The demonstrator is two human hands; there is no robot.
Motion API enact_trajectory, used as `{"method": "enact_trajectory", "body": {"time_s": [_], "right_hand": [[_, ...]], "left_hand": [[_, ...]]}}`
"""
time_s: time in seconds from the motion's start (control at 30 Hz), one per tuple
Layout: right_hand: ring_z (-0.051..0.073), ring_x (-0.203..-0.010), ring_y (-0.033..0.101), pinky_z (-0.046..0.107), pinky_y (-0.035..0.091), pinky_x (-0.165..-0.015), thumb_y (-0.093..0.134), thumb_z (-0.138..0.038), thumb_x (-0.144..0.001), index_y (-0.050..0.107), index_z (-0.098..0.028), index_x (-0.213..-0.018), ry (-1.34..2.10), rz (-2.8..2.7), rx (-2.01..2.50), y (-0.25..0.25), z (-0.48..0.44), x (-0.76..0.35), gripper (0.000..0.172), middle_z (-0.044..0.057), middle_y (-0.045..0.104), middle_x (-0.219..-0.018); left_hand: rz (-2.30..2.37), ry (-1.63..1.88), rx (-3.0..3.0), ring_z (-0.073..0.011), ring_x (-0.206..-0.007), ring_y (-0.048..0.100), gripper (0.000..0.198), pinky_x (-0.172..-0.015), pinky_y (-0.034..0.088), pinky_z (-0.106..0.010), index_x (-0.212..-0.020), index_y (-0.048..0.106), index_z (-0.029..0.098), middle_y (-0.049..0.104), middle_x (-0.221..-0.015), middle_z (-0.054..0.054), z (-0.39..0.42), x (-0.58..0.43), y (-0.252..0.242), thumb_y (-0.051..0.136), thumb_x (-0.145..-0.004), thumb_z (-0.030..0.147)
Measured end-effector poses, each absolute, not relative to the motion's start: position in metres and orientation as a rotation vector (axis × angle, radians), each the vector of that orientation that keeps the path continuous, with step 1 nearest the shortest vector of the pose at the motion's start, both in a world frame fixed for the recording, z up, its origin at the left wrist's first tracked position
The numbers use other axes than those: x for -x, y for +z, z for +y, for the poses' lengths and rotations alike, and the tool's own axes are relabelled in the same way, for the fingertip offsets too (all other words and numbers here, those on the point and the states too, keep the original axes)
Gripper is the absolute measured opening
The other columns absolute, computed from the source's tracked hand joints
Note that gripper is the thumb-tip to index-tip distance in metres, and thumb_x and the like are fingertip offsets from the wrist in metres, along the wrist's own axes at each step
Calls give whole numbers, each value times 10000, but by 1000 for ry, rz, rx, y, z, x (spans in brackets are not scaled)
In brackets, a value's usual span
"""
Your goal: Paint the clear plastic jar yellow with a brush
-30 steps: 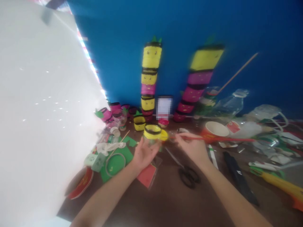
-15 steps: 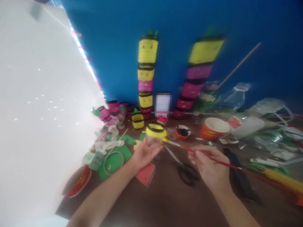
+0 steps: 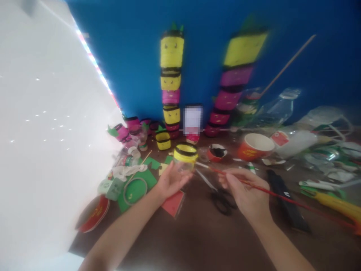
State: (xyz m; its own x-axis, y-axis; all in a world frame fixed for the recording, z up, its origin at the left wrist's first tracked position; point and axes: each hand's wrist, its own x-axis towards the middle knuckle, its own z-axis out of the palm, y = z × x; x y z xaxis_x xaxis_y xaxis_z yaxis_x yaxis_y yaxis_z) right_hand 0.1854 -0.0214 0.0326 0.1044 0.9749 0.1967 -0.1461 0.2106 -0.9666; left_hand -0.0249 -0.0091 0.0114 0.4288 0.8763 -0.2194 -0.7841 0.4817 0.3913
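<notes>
My left hand (image 3: 169,181) cups a small clear jar with a yellow, black-edged band (image 3: 184,154), holding it just above the brown table (image 3: 197,241). My right hand (image 3: 244,191) pinches a long thin red paintbrush (image 3: 270,192); its tip points left toward the jar, and its handle runs off to the right. A small red dish with dark paint (image 3: 216,152) sits just beyond the brush tip. Black scissors (image 3: 221,199) lie partly under my right hand.
Two tall stacks of yellow and pink painted pots (image 3: 170,81) (image 3: 234,81) lean on the blue wall. A red paper cup (image 3: 255,146), clear plastic bottles (image 3: 278,109), a glue gun (image 3: 335,201), green foam pieces (image 3: 137,188) and a red plate (image 3: 93,218) crowd the table. A white surface (image 3: 42,131) fills the left.
My right hand drew the paintbrush back from the jar toward me, then held near the scissors. The left hand kept the jar. The camera tilted down slightly.
</notes>
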Motion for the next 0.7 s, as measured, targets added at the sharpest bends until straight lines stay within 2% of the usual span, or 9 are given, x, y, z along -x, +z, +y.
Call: {"method": "enact_trajectory", "body": {"time_s": [0.1, 0.23, 0.37, 0.57, 0.7], "right_hand": [[118, -506, 608, 250, 538, -504, 728, -333, -692, 653, -197, -751, 1057, -1106, 980, 32, -19, -186, 166, 18, 677, -641], [115, -519, 610, 235, 520, -494, 736, -301, -686, 657, -205, -762, 1034, -1066, 957, 28, -17, -190, 146, 14, 682, -655], [119, -530, 616, 225, 498, -467, 735, -286, -686, 658, -212, -755, 1079, -1073, 880, 28, -19, -191, 127, 7, 676, -655], [109, -511, 611, 227, 512, -486, 703, -282, -729, 663, -210, -783, 1097, -1143, 914, 31, -26, -183, 99, 8, 680, -654], [112, -498, 603, 240, 516, -491, 715, -309, -713, 664, -196, -761, 1050, -1117, 984, 31, -21, -183, 133, 18, 678, -637]], "left_hand": [[437, 1040, -212, -125, -716, 627, 359, -671, 495, -193, -961, 606, 116, 637, -885, -113, -9, 25, 13, 482, -843, 432], [453, 1045, -195, -128, -745, 623, 378, -672, 494, -193, -984, 598, 109, 627, -928, -121, -9, 25, 15, 455, -853, 433], [441, 1064, -225, -140, -789, 624, 382, -745, 491, -221, -1029, 589, 100, 628, -973, -127, -10, 25, 16, 472, -848, 416], [409, 1079, -283, -174, -872, 630, 324, -824, 479, -267, -982, 598, 114, 638, -996, -127, -10, 24, 10, 524, -825, 388], [427, 1056, -263, -158, -823, 628, 363, -754, 494, -237, -1015, 594, 107, 634, -982, -128, -10, 26, 9, 500, -835, 409]]}}
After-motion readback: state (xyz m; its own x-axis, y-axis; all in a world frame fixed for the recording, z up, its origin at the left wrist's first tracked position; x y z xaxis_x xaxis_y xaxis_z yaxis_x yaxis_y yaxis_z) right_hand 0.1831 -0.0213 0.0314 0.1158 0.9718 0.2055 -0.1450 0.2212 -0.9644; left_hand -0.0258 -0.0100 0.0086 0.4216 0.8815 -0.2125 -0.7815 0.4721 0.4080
